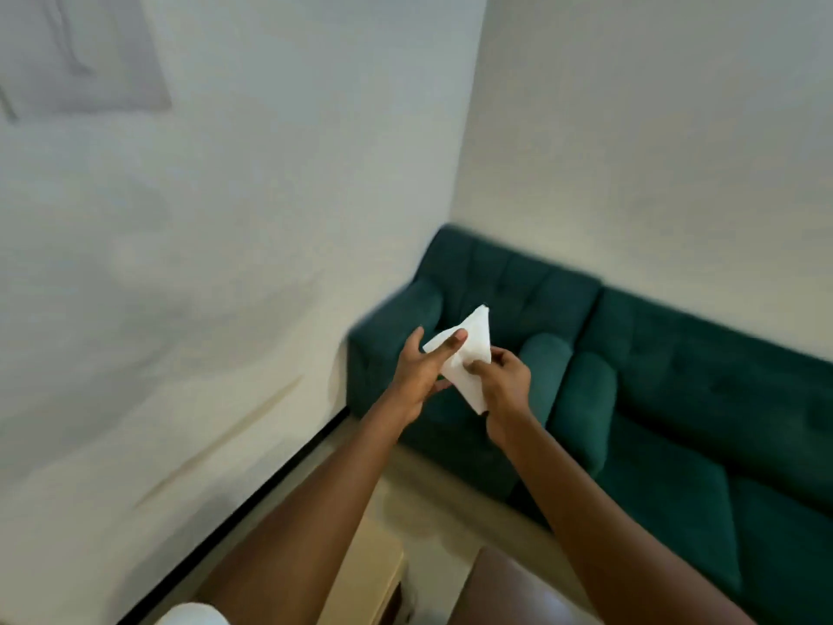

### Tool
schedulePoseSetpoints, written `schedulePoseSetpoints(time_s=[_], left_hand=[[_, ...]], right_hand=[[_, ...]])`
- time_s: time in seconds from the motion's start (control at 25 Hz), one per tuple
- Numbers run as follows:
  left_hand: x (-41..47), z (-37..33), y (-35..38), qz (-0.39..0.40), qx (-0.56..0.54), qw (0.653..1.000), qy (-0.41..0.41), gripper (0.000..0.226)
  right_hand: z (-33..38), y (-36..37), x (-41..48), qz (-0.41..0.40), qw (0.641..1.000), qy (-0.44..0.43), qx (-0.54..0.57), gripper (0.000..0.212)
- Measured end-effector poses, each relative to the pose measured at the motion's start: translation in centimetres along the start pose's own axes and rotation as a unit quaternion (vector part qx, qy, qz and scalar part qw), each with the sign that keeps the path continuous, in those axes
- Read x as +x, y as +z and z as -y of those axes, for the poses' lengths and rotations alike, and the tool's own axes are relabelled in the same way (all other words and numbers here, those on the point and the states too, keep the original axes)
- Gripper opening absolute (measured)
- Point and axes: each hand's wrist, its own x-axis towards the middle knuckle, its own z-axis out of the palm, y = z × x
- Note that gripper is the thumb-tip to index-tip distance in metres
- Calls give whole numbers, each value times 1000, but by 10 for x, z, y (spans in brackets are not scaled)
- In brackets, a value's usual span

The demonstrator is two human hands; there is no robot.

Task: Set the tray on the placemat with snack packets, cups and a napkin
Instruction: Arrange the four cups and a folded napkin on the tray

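Holding napkin (469, 354) — both hands (left (421, 376), right (505, 381)).

Left hand (423, 372), right hand (505, 383) hold white napkin (471, 349) before green sofa (676, 376).

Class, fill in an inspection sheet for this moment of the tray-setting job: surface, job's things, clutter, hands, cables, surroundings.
Surface: corners of a pale wooden piece and a dark brown one at the bottom edge; tops mostly out of view.
Job's things: white napkin, folded to a point, held in the air; tray, placemat, packets and cups not seen.
Clutter: nothing seen.
Hands: left hand and right hand both grip the napkin.
Cables: nothing seen.
Surroundings: green sofa against white walls.
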Motion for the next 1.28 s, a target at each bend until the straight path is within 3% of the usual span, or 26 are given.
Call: schedulePoseSetpoints(time_s=[0.2,0.28,0.48,0.64,0.92,1.08,1.28], left_hand=[[-45,-123,130,110,-1,983,150,54],[-75,-146,175,134,-10,971,198,42],[-159,-165,270,206,15,945,253,41],[-224,-157,340,242,13,929,279,41],[-327,-122,466,257,-17,928,270,40],[-357,-103,508,286,6,933,219,40],[-360,-59,541,267,19,943,197,35]], right_hand=[[140,-107,-39,-65,984,-163,41,25],[167,-151,-61,-87,976,-190,60,29],[206,-278,-122,-99,956,-251,118,43],[231,-373,-170,-81,956,-266,90,47],[250,-519,-237,-80,955,-282,42,46],[244,-577,-256,-101,953,-286,31,44],[212,-622,-255,-109,963,-239,55,42]])
